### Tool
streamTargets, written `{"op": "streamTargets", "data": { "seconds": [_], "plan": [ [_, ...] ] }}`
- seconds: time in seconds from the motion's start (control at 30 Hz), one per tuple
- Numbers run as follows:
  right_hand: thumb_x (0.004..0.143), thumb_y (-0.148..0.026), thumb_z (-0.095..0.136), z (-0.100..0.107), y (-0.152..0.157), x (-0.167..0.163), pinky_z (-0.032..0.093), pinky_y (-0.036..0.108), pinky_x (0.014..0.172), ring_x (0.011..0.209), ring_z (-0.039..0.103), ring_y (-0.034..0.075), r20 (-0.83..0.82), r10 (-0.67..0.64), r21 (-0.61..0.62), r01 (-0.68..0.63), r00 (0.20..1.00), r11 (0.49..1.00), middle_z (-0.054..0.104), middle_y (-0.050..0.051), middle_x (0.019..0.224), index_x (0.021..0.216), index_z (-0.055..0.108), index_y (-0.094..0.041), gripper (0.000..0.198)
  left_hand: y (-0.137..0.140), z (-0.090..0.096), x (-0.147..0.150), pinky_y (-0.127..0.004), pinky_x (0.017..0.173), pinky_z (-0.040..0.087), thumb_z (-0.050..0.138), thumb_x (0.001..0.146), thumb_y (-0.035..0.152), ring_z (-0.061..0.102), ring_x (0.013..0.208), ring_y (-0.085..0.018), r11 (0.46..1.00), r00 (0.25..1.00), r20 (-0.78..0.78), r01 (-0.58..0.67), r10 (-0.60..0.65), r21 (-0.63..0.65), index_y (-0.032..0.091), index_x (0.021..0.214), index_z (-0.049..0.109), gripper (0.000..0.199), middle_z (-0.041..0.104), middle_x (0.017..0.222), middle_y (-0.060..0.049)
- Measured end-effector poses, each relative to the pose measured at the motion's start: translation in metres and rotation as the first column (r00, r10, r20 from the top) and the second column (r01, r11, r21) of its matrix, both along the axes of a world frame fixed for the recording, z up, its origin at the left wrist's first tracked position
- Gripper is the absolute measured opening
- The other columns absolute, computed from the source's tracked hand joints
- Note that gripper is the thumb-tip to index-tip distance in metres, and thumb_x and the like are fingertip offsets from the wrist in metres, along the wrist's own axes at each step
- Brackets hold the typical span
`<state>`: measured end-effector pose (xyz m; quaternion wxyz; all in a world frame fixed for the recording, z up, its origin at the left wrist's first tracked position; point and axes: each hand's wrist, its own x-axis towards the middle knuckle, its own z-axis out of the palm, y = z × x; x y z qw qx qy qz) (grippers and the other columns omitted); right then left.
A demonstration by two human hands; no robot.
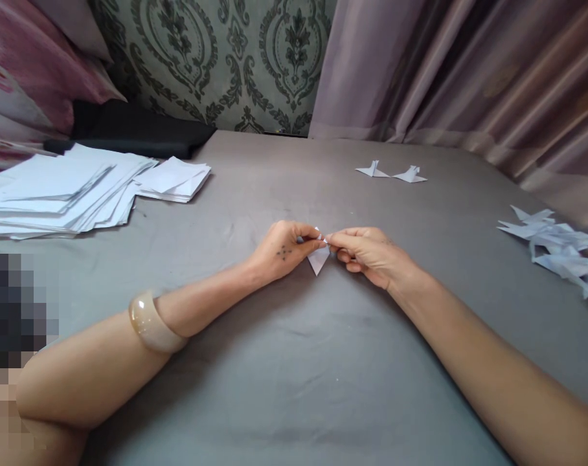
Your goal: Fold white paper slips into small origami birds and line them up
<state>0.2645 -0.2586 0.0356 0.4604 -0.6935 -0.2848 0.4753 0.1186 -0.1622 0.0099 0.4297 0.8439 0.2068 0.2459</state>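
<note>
Between my two hands is a small folded piece of white paper (318,260), its pointed end hanging toward me. My left hand (290,249) pinches it from the left with thumb and forefinger. From the right, the thumb and forefinger of my right hand (364,252) close on the paper's upper edge, its other fingers curled beneath. The fingertips of both hands nearly meet, and they cover the upper folds. Farther back stand two folded paper figures, one on the left (373,169) and one on the right (411,174), each with a raised middle part.
On the left lies a stack of white paper sheets (56,188), with a smaller stack of paper squares (175,178) beside it. Behind them is a black folded cloth (138,126). A pile of folded paper pieces (561,249) rests at the right. Grey fabric (294,375) covers the surface.
</note>
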Motion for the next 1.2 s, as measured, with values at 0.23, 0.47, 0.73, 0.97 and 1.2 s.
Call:
{"op": "streamTargets", "data": {
  "seconds": [0.23, 0.47, 0.73, 0.97, 1.2],
  "plan": [
    [0.064, -0.026, 0.073, 0.001, 0.001, 0.001, 0.02, 0.018, 0.032, 0.048, 0.039, 0.005, -0.037, -0.018, -0.014, 0.018, 0.999, 1.0, 0.052, 0.0, 0.063, 0.062, 0.059, -0.015, 0.019, -0.001, 0.0, 0.0, -0.024, 0.064, 0.045, 0.059, 0.083, 0.035, 0.059, 0.07, -0.014, 0.999, 1.0, -0.014, -0.014, 0.013, -0.03, 0.017, 0.084, 0.072, 0.022, 0.069, 0.074, -0.001],
    [0.063, -0.019, 0.07, 0.002, 0.002, 0.005, 0.019, 0.018, 0.032, 0.045, 0.038, 0.004, -0.057, 0.028, -0.036, -0.03, 0.998, 0.999, 0.051, 0.0, 0.059, 0.057, 0.057, -0.015, 0.015, -0.002, 0.002, 0.0, -0.025, 0.066, 0.045, 0.06, 0.083, 0.035, 0.06, 0.071, -0.015, 0.998, 1.0, -0.018, 0.0, -0.001, -0.058, 0.017, 0.085, 0.073, 0.022, 0.07, 0.077, -0.002],
    [0.062, -0.018, 0.07, 0.003, 0.003, 0.007, 0.019, 0.018, 0.032, 0.043, 0.037, 0.003, -0.058, -0.007, -0.068, 0.003, 0.998, 0.998, 0.047, -0.003, 0.056, 0.057, 0.054, -0.016, 0.017, -0.004, 0.005, 0.0, -0.025, 0.068, 0.045, 0.062, 0.083, 0.035, 0.062, 0.073, -0.015, 0.996, 0.999, -0.04, -0.038, 0.035, -0.083, 0.017, 0.084, 0.073, 0.022, 0.071, 0.079, -0.002],
    [0.063, -0.021, 0.071, 0.003, 0.001, 0.007, 0.021, 0.02, 0.035, 0.046, 0.038, 0.005, -0.029, 0.027, -0.043, -0.028, 0.999, 0.999, 0.05, -0.001, 0.058, 0.058, 0.056, -0.015, 0.017, -0.004, 0.005, 0.001, -0.024, 0.065, 0.045, 0.065, 0.08, 0.035, 0.061, 0.072, -0.015, 0.99, 0.999, -0.024, -0.05, 0.048, -0.134, 0.016, 0.082, 0.074, 0.02, 0.072, 0.078, -0.003],
    [0.074, -0.028, 0.063, 0.001, -0.009, 0.014, 0.031, 0.022, 0.044, 0.046, 0.04, 0.006, 0.352, 0.197, 0.085, -0.241, 0.915, 0.967, 0.051, -0.004, 0.055, 0.076, 0.067, -0.018, 0.011, -0.007, 0.009, 0.001, -0.022, 0.065, 0.044, 0.065, 0.08, 0.034, 0.06, 0.07, -0.014, 0.988, 0.997, -0.04, -0.069, 0.064, -0.141, 0.016, 0.084, 0.075, 0.021, 0.071, 0.076, -0.002]
  ]
}}
